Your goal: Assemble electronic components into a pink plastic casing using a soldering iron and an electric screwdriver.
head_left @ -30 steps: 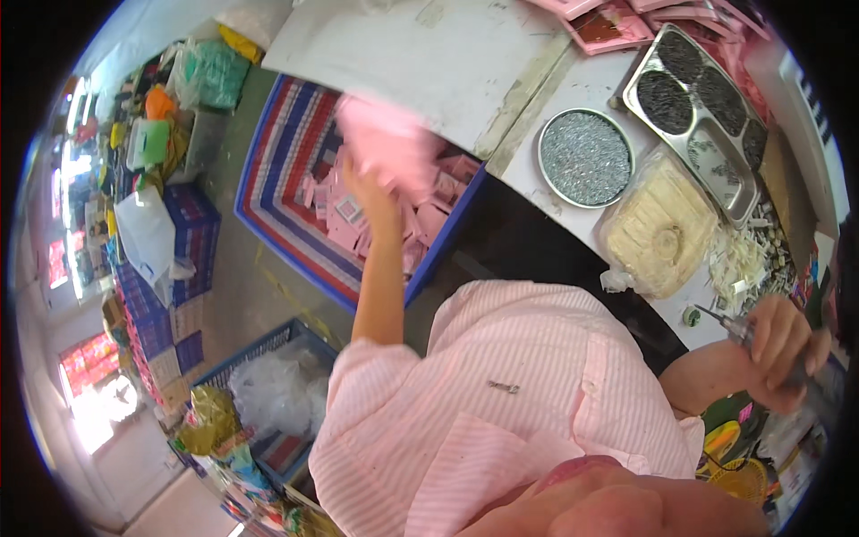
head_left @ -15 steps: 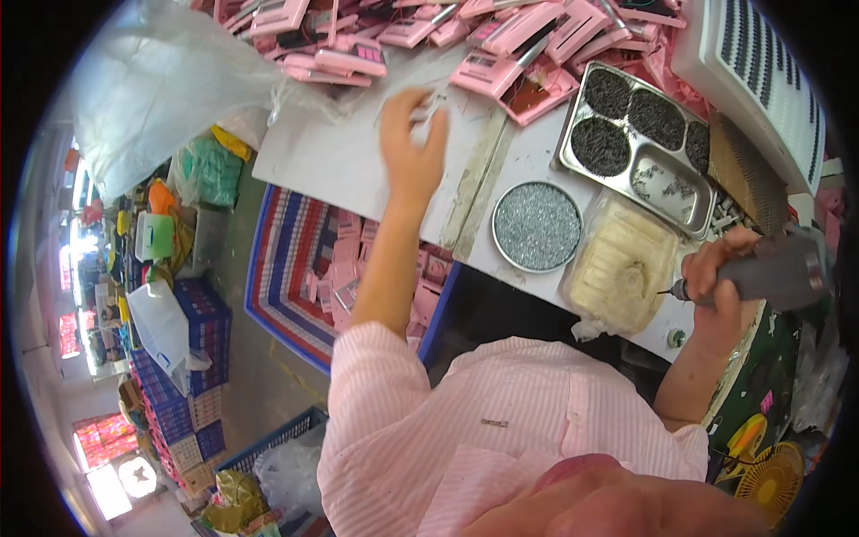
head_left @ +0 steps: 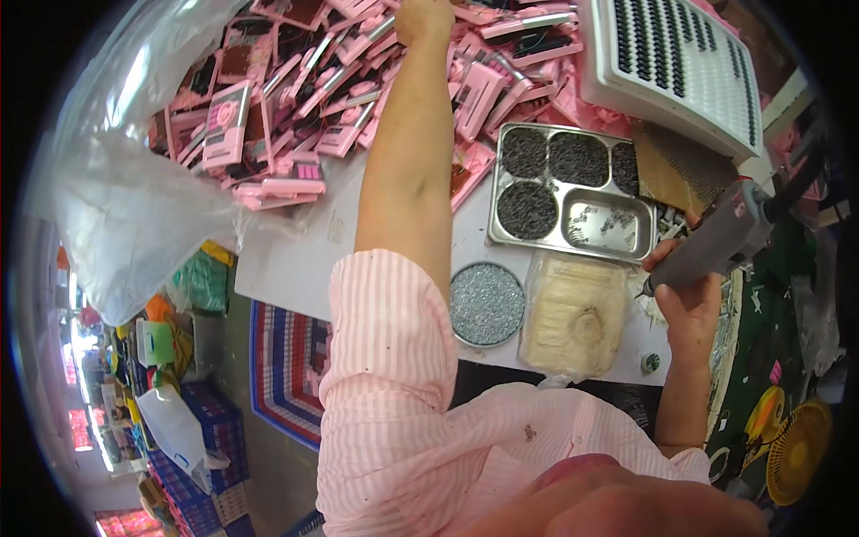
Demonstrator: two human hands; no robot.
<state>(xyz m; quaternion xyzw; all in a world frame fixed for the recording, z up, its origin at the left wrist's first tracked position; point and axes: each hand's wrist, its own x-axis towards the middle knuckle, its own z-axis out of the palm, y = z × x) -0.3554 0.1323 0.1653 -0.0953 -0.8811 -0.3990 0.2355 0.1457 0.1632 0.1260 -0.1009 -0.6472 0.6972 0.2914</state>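
My left arm stretches far across the white table, and my left hand (head_left: 426, 20) is over a heap of pink plastic cases (head_left: 228, 125) at the top edge. Its fingers fall outside the picture, so what they hold is hidden. On the right, my right hand (head_left: 689, 304) is wrapped round a grey electric screwdriver (head_left: 716, 237), its tip pointing down to the left. Left of that tool is a steel compartment tray (head_left: 560, 201) of small black screws, with only a few in its front right compartment.
Silvery grains (head_left: 486, 304) fill a round dish beside a yellowish block in clear plastic (head_left: 574, 318). A white perforated panel with rows of black pieces (head_left: 671, 63) leans at the far right. A clear plastic sheet (head_left: 134, 215) hangs left; a striped bin (head_left: 282, 367) stands below the table.
My left hand has moved from above the bare table to the heap farther away. The view has shifted, showing more of the heap. My right hand keeps hold of the electric screwdriver.
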